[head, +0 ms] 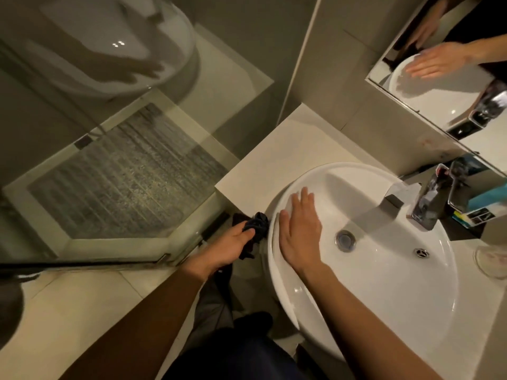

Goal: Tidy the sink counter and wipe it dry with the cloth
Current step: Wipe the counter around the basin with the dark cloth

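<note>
A round white sink [384,283] sits in a pale counter [279,157]. My right hand [300,229] lies flat and open on the sink's left inner wall, fingers spread toward the counter. My left hand [233,245] is below the counter's front edge, just left of the sink, closed on a bunched dark cloth [256,229] that hangs down from the fingers. The cloth touches the sink's outer rim area.
A chrome faucet [417,204] stands at the sink's back right, with a blue-and-white box [482,201] behind it and a clear glass dish [491,259] to the right. A mirror [439,78] hangs above. A glass shower panel [123,174] and toilet [123,42] lie left.
</note>
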A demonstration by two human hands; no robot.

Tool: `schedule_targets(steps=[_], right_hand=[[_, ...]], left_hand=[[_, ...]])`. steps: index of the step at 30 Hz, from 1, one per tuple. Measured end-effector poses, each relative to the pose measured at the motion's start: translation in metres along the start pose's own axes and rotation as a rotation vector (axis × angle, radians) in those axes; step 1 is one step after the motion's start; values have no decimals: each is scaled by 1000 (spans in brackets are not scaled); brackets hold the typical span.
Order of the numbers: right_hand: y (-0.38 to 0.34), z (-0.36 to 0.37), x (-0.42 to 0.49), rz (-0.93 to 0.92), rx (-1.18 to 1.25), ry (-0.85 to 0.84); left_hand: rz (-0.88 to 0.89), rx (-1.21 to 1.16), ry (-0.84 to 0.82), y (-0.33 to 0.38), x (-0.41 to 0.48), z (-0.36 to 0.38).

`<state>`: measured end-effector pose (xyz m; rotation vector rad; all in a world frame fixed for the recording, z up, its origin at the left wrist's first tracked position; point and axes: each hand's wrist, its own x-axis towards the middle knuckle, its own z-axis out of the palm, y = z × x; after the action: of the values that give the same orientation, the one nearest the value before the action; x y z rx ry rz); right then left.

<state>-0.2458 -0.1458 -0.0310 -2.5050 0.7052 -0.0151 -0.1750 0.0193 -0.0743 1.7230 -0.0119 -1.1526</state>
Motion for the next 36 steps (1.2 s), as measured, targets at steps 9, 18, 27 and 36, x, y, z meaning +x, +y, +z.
schedule_targets(steps=[9, 18, 27, 36], right_hand=[[-18, -67, -55, 77, 460, -390], [-1, -132, -116, 175, 901, -398], [37, -130, -168, 293, 705, 44], [60, -118, -216, 434, 844, 144]], left_hand=[[-163, -758, -134, 26, -101, -16], [-76, -899, -461, 71, -136, 44], [-184, -700, -336, 44, -133, 109], [55, -186, -183, 47, -132, 122]])
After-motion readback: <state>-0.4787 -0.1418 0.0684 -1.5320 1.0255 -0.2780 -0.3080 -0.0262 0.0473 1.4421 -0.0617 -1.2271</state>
